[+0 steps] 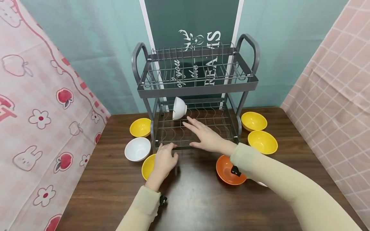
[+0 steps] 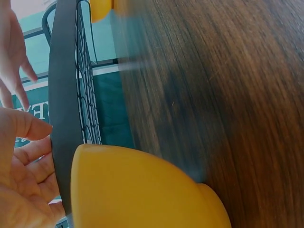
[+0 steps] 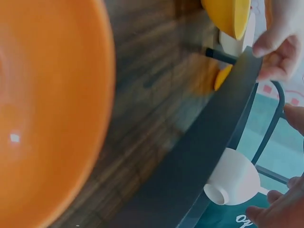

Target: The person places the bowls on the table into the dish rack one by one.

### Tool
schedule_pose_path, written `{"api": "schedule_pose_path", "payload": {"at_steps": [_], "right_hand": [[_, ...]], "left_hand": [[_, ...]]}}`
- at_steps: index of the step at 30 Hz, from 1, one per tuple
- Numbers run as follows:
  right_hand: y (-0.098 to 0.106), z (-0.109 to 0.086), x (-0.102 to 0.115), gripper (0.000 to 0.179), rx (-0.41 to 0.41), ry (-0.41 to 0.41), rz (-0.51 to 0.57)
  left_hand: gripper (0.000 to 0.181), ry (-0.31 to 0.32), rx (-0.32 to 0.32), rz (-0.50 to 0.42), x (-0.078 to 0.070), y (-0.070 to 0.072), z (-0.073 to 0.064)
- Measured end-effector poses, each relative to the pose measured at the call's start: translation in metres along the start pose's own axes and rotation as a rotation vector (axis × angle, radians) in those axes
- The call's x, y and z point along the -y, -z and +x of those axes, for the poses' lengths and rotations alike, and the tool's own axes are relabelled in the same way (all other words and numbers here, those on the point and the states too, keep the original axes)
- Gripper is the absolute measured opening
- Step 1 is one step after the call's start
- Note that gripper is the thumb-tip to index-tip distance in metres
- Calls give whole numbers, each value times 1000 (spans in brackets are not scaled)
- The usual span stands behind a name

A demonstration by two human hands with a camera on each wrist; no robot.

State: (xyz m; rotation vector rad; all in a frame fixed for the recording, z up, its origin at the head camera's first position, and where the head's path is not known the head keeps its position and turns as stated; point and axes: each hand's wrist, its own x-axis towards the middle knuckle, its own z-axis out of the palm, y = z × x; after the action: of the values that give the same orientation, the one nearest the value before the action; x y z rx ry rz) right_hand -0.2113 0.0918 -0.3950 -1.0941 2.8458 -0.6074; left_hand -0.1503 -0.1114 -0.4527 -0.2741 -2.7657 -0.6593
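A two-tier grey dish rack (image 1: 199,91) stands on the wooden table. In its lower tier, toward the left, a white bowl (image 1: 180,108) rests tipped on its side among the wires. My right hand (image 1: 208,138) hovers over that tier, fingers spread and apart from the bowl, holding nothing. My left hand (image 1: 165,162) is at the lower tier's front rail (image 2: 66,95), pinching it between thumb and fingers near its left end. Just beside that hand sits a yellow bowl (image 1: 147,166), partly hidden by it. Under my right forearm lies an orange bowl (image 1: 225,170).
On the left are a white bowl (image 1: 137,149) and another yellow bowl (image 1: 140,127). Two yellow bowls (image 1: 254,121) stand right of the rack. A white rim (image 1: 262,184) peeks out below my right sleeve. Curtains hang behind and on both sides.
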Motion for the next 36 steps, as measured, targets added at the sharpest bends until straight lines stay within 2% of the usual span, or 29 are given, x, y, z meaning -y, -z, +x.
{"api": "schedule_pose_path", "payload": {"at_steps": [4,9,20,28,36], "right_hand": [[1,-19,-2,84,6,20,6],[2,-42,-5,85,25,29,-27],[-3,-93,-8,88,64,-49,-17],[-11,-117,-9,87,57,-81,-19],[-20,-133,-10,87,60,-97,-31]], "left_hand": [[22,-1,20,-5,-1,-1,1],[21,-6,8,-20,-1,-1,2],[20,5,3,-25,3,-1,0],[20,-8,1,-21,2,-1,-3],[20,-6,-20,-14,1,-2,-1]]}}
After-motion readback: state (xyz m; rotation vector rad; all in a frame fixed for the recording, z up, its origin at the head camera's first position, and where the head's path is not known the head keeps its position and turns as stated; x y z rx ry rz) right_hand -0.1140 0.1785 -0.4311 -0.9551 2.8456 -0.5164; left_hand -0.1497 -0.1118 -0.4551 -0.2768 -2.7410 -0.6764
